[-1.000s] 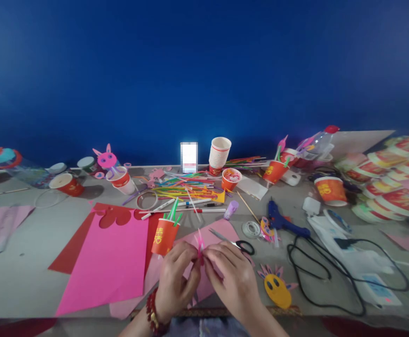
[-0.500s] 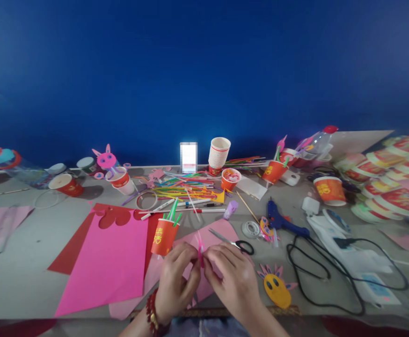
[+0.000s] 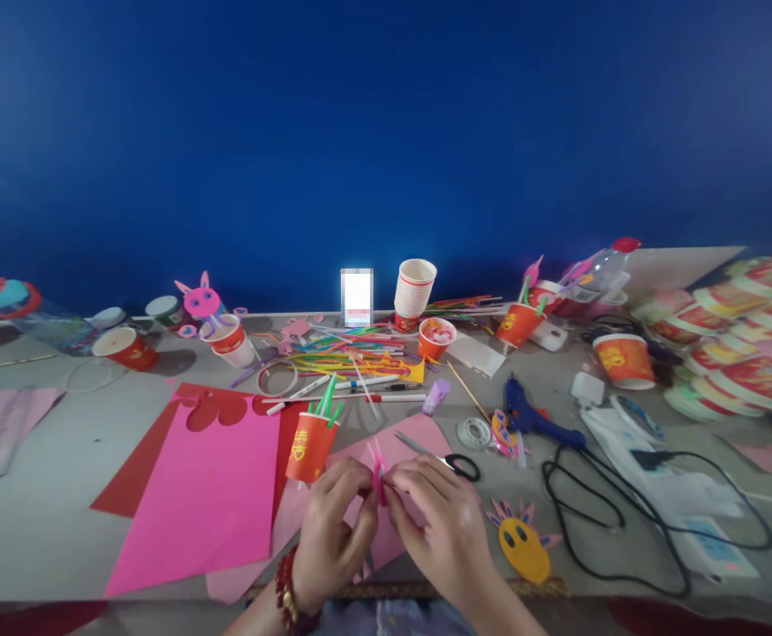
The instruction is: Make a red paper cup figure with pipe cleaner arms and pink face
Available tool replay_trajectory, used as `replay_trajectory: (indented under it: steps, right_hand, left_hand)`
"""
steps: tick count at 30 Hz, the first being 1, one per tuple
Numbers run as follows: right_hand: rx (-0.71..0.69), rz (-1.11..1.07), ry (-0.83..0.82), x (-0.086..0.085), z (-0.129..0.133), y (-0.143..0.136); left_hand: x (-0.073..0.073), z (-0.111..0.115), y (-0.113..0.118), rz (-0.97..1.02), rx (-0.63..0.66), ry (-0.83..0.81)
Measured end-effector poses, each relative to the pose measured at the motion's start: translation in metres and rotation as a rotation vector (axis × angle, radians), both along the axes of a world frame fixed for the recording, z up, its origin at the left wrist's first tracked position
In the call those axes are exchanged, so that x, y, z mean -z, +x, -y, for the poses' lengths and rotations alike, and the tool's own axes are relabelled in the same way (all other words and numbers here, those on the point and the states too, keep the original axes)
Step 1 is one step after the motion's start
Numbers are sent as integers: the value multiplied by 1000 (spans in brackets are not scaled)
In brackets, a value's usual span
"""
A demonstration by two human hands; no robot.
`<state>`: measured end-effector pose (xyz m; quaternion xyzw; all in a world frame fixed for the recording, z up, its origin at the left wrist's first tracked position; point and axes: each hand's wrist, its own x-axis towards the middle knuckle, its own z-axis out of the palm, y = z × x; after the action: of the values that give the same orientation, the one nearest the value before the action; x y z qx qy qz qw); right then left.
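1. Blue wall (image 3: 386, 159) behind, grey table (image 3: 28, 530) in front, cluttered most of the way across.
2. Pink piece (image 3: 379, 484) is up between the two hands, above the pale pink sheet (image 3: 426, 431), thin pale ends sticking up from it.
3. Left hand (image 3: 336, 512): fingers curled, thumb and finger pinched on one side of it. Right hand (image 3: 445, 521): same pinch, other side. Practically no gap in either grip.
4. Doing it well, my take: hold it by the edges, light even pressure, one hand steady while the other adjusts. Looks thin; squeezing hard would probably crease it. Fingers hide the joint, can't tell how it's aligned.
5. Watch the scissors (image 3: 464, 466) right by the right knuckles; can't tell if touching. Orange cup (image 3: 311, 448) with green stems sits just beyond the left hand, easy to knock.
6. Further right: yellow face (image 3: 524, 552), glue gun (image 3: 538, 420), looped cord (image 3: 562, 508). Snag risk if that arm swings wide.
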<state>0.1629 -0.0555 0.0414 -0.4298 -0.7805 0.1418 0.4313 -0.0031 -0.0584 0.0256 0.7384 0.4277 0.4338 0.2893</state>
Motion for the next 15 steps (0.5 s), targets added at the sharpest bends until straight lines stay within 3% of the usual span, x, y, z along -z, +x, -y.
replay_trajectory:
  steps: [15]
  right_hand:
    - [-16, 7, -35, 0, -2, 1]
  left_hand:
    - [0, 0, 0, -7, 11, 13]
